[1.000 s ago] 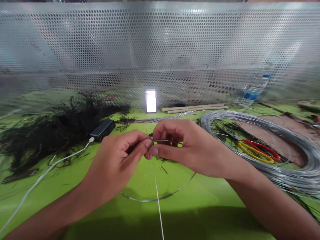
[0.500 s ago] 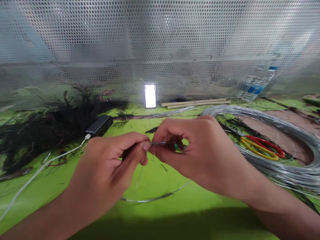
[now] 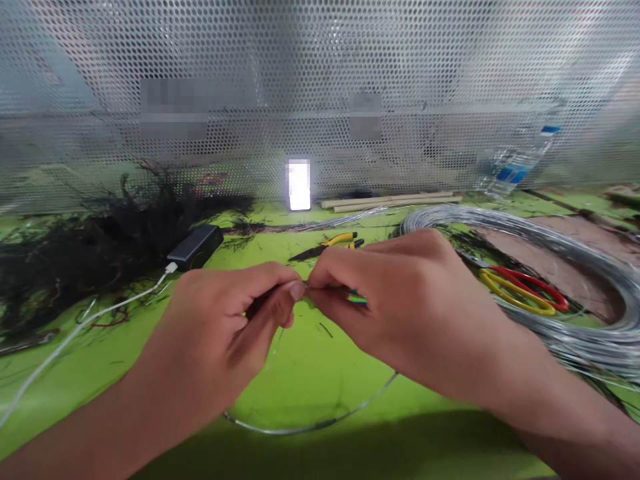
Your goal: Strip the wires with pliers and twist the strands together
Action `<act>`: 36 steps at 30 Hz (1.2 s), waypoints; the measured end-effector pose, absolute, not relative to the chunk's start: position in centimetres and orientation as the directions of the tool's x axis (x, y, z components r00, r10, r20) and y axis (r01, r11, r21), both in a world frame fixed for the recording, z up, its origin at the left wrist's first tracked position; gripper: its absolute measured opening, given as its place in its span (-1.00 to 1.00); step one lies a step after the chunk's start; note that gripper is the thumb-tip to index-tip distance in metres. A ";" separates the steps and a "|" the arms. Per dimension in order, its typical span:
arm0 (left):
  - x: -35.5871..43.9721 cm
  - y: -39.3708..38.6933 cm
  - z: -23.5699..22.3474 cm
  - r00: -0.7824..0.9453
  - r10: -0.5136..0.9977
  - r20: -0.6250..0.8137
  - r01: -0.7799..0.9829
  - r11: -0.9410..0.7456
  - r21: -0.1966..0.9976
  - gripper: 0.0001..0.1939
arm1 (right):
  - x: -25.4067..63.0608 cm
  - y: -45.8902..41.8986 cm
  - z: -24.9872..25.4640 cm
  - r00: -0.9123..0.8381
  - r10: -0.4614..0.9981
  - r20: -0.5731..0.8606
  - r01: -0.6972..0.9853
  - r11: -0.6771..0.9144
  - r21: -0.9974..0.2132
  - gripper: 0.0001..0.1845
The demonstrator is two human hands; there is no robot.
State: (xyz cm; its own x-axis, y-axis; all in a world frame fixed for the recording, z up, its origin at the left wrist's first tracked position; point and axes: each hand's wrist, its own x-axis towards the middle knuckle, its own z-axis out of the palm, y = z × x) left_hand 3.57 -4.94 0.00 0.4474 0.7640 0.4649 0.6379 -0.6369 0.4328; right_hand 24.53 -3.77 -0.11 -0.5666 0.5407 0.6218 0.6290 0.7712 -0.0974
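My left hand (image 3: 240, 313) and my right hand (image 3: 395, 303) meet fingertip to fingertip over the green table. Both pinch a thin metal wire (image 3: 300, 429), whose gripped part is almost hidden by the fingers. A curved length of it hangs in a loop below the hands, with a darker stretch near its lowest point. A small bit of green (image 3: 357, 298) shows inside the curl of my right hand; I cannot tell what it is. Just behind the right fingers lie yellow-and-black pliers (image 3: 340, 241), partly covered by the hand.
A large coil of silvery wire (image 3: 620, 347) lies at right, with red-and-yellow-handled scissors (image 3: 530, 290) in it. Dark fibres (image 3: 100, 247) heap at left beside a black power bank (image 3: 196, 247) with a white cable. A lit phone (image 3: 299, 187), sticks (image 3: 390, 201) and bottle (image 3: 515, 170) stand or lie by the perforated screen.
My right hand has turned over slightly and its fingers have closed nearer to the left fingertips. The wire loop hangs lower and wider. More of the pliers shows.
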 end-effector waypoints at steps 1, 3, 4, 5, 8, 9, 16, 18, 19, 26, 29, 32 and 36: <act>3.6 -4.9 0.1 0.444 0.772 0.454 0.632 -0.629 0.452 -0.65 | 24.4 -3.8 -0.2 -0.579 0.509 0.637 0.631 0.774 -0.045 -0.81; 3.6 -4.8 0.3 0.442 0.794 0.417 0.611 -0.607 0.509 -0.64 | 24.1 -3.9 -0.3 -0.582 0.454 0.675 0.643 0.765 0.040 -0.71; 3.6 -4.7 0.5 0.437 0.811 0.388 0.605 -0.585 0.541 -0.63 | 23.9 -3.9 -0.4 -0.587 0.419 0.693 0.638 0.766 0.078 -0.67; 3.4 -4.6 0.6 0.432 0.826 0.362 0.602 -0.563 0.566 -0.62 | 23.7 -3.9 -0.4 -0.590 0.385 0.709 0.631 0.769 0.107 -0.65; 2.9 -4.5 0.7 0.420 0.838 0.349 0.610 -0.545 0.575 -0.61 | 23.3 -3.5 -0.5 -0.552 0.308 0.775 0.616 0.777 0.129 -0.66; 2.8 -4.6 0.6 0.414 0.829 0.376 0.621 -0.559 0.549 -0.64 | 23.3 -3.3 -0.5 -0.514 0.338 0.789 0.623 0.779 0.073 -0.70; 2.3 -5.5 -0.1 0.393 0.690 0.608 0.638 -0.681 0.360 -0.87 | 25.2 -1.4 1.1 -0.549 0.778 0.307 0.200 0.478 -0.855 -0.96; 2.3 -5.4 -0.2 0.409 0.679 0.609 0.612 -0.700 0.368 -0.86 | 25.4 -1.0 1.0 -0.612 0.759 0.224 0.074 0.337 -0.938 -0.96; 2.3 -5.3 -0.1 0.414 0.683 0.602 0.604 -0.701 0.380 -0.85 | 25.4 -0.8 0.9 -0.626 0.753 0.202 0.020 0.274 -0.961 -0.95; 2.4 -5.0 0.3 0.387 0.762 0.519 0.602 -0.635 0.483 -0.76 | 24.4 -0.4 -0.1 -0.567 0.784 0.253 -0.203 0.165 -0.965 -0.75; 2.4 -5.0 0.3 0.379 0.789 0.484 0.580 -0.610 0.539 -0.71 | 24.3 -0.5 -0.2 -0.541 0.776 0.325 -0.221 0.241 -0.945 -0.76; 2.6 -4.8 0.3 0.363 0.815 0.451 0.557 -0.578 0.596 -0.69 | 24.3 -0.7 -0.3 -0.501 0.739 0.450 -0.136 0.447 -0.884 -0.83; 2.8 -4.1 0.2 0.350 0.834 0.427 0.538 -0.552 0.638 -0.68 | 24.4 -0.1 -0.9 -0.477 0.602 0.640 0.054 0.747 -0.662 -0.79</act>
